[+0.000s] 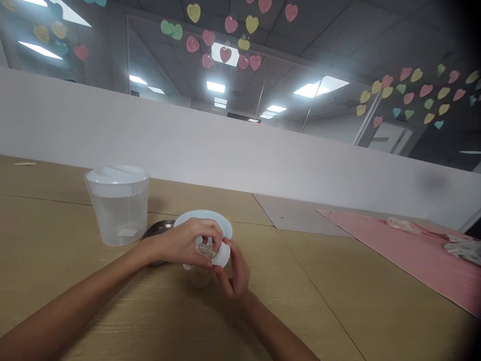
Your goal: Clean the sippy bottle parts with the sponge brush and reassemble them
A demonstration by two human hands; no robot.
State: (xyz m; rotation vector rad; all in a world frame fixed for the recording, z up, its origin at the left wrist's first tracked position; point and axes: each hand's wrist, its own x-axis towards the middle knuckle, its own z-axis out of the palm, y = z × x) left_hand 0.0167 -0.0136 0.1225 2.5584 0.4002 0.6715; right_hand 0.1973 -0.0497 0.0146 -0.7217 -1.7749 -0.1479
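The left hand (190,244) grasps a small clear container (206,250), the right hand (237,275) its white cap (223,255), tilted above the bench (150,313) near a pale plate (203,215). The step appears to be handling the cap; the next move likely calls for steady, opposing grips.

Head-worn view, from above my forearms (80,296), looking forward and down across the table (150,326). My left hand (182,243) and right hand (237,268) sit near, below mid-frame. White wall (210,155) farther off, its top edge slanting down rightward: frame looks tilted. Upper-right corner dark.
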